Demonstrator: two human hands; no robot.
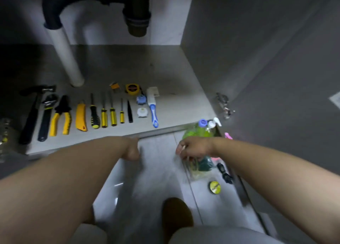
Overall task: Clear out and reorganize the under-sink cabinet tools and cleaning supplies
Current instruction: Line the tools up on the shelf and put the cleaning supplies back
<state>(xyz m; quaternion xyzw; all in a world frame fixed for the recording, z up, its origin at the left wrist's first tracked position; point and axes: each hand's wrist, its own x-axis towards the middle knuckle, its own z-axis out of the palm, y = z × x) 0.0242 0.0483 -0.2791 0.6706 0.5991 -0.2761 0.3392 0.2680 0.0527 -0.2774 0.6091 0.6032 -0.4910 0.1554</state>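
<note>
Fingers of the right hand curl around a clear, crinkled plastic bag, blurred, above glossy white floor tiles. The left hand folds its fingers out of sight, so its grip cannot be told. At 11 o'clock, tools line the matte grey cabinet floor near its front edge: hammer, yellow-handled pliers, utility knife and screwdrivers. Their long axes run 12 to 6, handles toward 6. Bare floor opens behind them, at 3 o'clock of a white drainpipe.
</note>
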